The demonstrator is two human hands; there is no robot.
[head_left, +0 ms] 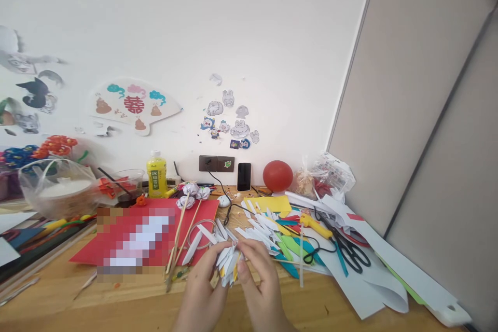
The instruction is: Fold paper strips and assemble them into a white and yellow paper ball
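Both my hands meet low in the middle of the view, above the wooden desk (128, 298). My left hand (204, 295) and my right hand (259, 280) are closed together round a small bundle of white and yellow paper petals (229, 263). The fingers pinch the bundle from both sides. Just behind it lie more loose white paper petals (259, 231) and a thin ring (201, 235). Wooden sticks (179, 236) with white paper flowers at their tips lie to the left, across a red sheet (155, 238).
Black scissors (350, 251), a yellow glue gun (316, 225) and coloured paper strips (290, 249) lie to the right. White paper sheets (373, 270) hang over the desk's right end. A yellow bottle (156, 175), a phone (244, 176), a red ball (277, 175) and a plastic bag (58, 187) stand at the wall.
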